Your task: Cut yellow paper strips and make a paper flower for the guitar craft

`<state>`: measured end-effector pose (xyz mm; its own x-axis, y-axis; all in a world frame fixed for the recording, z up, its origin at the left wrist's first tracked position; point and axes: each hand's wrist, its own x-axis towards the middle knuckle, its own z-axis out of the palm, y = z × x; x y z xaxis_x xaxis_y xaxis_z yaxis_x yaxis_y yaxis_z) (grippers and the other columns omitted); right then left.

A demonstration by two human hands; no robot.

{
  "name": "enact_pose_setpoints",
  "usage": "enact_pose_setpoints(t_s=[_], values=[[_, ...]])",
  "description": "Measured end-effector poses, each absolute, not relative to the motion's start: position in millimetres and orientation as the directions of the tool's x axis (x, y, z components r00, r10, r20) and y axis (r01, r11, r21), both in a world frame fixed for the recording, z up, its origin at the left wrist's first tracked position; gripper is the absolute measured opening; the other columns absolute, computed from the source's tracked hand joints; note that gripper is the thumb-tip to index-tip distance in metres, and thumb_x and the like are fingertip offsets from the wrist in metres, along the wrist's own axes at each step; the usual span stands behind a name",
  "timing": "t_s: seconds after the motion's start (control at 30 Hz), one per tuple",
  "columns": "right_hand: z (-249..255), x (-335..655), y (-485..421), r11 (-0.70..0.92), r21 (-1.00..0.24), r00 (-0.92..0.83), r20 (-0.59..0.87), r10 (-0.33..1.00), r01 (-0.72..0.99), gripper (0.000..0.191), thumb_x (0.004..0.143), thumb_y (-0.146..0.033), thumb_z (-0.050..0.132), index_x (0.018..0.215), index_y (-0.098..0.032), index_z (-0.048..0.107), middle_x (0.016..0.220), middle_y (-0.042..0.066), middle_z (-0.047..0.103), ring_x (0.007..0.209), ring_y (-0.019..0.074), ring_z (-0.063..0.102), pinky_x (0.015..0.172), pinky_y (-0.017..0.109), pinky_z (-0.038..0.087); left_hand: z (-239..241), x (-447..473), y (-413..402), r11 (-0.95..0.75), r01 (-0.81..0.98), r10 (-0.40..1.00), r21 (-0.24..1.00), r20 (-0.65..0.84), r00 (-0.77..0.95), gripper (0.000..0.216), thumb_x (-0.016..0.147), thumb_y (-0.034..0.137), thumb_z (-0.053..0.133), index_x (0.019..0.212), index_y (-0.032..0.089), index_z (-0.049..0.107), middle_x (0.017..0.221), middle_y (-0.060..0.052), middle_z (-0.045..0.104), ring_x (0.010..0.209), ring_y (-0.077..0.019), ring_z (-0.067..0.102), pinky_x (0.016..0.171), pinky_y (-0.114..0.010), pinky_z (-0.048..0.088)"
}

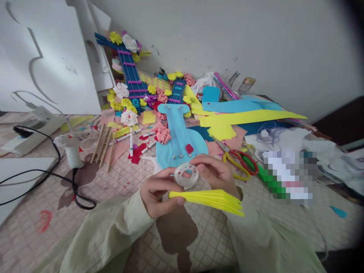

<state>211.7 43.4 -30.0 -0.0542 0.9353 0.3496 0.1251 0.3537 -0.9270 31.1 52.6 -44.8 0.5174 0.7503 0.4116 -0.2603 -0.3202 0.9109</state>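
Observation:
My left hand (156,195) is closed, pinching one end of a stack of yellow paper strips (210,199) that fans out to the right. It also touches a roll of clear tape (186,174) held just above the strips. My right hand (216,171) is closed on the tape roll's right side, fingers curled over its rim. Both hands hover low over the tiled floor. Right behind them lies a light blue paper guitar (179,140) with small pegs and a red patch.
Red and yellow scissors (239,159) lie right of the hands. A glue gun (71,149) with a black cable (42,174) stands at left, next to wooden sticks (104,146) and markers. Coloured paper sheets, paper flowers and a dark blue guitar (129,72) pile against the wall.

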Motion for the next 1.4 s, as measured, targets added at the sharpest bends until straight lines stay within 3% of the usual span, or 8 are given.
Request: enact_pose_setpoints(t_s=[0.27,0.5,0.73,0.83,0.9,0.93,1.13,1.4], values=[[-29,221,50,0.51,-0.81,-0.288,0.435,0.853,0.289,0.02,0.074,-0.026,0.062,0.093,-0.027,0.065,0.093,0.003,0.059,0.089,0.0176,0.055,0.08,0.035,0.045,-50,36,54,-0.28,-0.164,0.76,0.946,0.322,0.565,0.011,0.065,0.013,0.064,0.072,0.017,0.071,0.083,-0.009,0.062,0.068,-0.0161,0.06,0.06,-0.027,0.049],[-28,218,51,0.655,-0.606,-0.382,0.533,0.755,0.451,0.01,0.077,-0.02,0.058,0.077,-0.023,0.068,0.081,0.003,0.06,0.079,0.0171,0.055,0.077,0.038,0.044,-57,37,55,-0.235,-0.065,0.739,0.97,0.222,0.637,0.008,0.063,0.02,0.065,0.066,0.015,0.07,0.075,-0.008,0.061,0.06,-0.014,0.057,0.047,-0.021,0.043],[-29,220,51,0.537,-0.774,-0.083,0.543,0.835,0.335,0.012,0.082,-0.018,0.048,0.075,-0.019,0.057,0.077,0.003,0.056,0.078,0.016,0.055,0.072,0.033,0.045,-49,33,59,-0.379,-0.269,0.666,0.885,0.463,0.584,0.019,0.062,0.007,0.064,0.078,0.015,0.071,0.083,-0.01,0.061,0.074,-0.0184,0.059,0.063,-0.028,0.049],[-30,226,54,0.476,-0.779,0.046,0.538,0.842,0.409,0.022,0.085,-0.019,0.042,0.067,-0.019,0.054,0.066,0.001,0.054,0.068,0.0147,0.054,0.065,0.031,0.045,-44,30,60,-0.456,-0.332,0.609,0.825,0.562,0.56,0.025,0.061,0.004,0.064,0.083,0.016,0.071,0.085,-0.01,0.06,0.078,-0.0204,0.059,0.07,-0.032,0.049],[-32,231,57,0.492,-0.727,0.066,0.589,0.805,0.48,0.011,0.082,-0.019,0.049,0.072,-0.02,0.055,0.069,0.001,0.055,0.068,0.0156,0.054,0.066,0.032,0.045,-43,28,60,-0.457,-0.345,0.612,0.819,0.572,0.546,0.026,0.061,0.005,0.064,0.084,0.016,0.07,0.087,-0.01,0.059,0.079,-0.0203,0.059,0.07,-0.032,0.049],[-32,233,57,0.53,-0.673,0.031,0.633,0.774,0.515,0.003,0.079,-0.019,0.054,0.077,-0.02,0.056,0.074,0.002,0.056,0.072,0.0166,0.055,0.069,0.034,0.045,-43,27,61,-0.448,-0.348,0.621,0.824,0.566,0.543,0.026,0.062,0.005,0.064,0.085,0.017,0.07,0.088,-0.009,0.059,0.078,-0.02,0.058,0.07,-0.031,0.05],[-24,237,50,0.796,-0.308,-0.406,0.731,0.549,0.521,0.022,0.075,-0.013,0.059,0.093,-0.025,0.06,0.089,0.003,0.054,0.084,0.0171,0.055,0.073,0.035,0.046,-42,25,63,-0.323,-0.377,0.705,0.868,0.487,0.515,0.018,0.067,0.011,0.062,0.082,0.017,0.071,0.088,-0.009,0.061,0.079,-0.0194,0.059,0.067,-0.029,0.05],[-26,232,47,0.767,-0.275,-0.457,0.67,0.586,0.58,0.009,0.08,-0.02,0.055,0.084,-0.027,0.059,0.085,0.001,0.059,0.082,0.0171,0.052,0.076,0.035,0.042,-45,24,66,-0.139,-0.397,0.737,0.907,0.362,0.571,0.011,0.069,0.019,0.063,0.075,0.02,0.072,0.091,-0.008,0.065,0.078,-0.0181,0.06,0.062,-0.024,0.048]])
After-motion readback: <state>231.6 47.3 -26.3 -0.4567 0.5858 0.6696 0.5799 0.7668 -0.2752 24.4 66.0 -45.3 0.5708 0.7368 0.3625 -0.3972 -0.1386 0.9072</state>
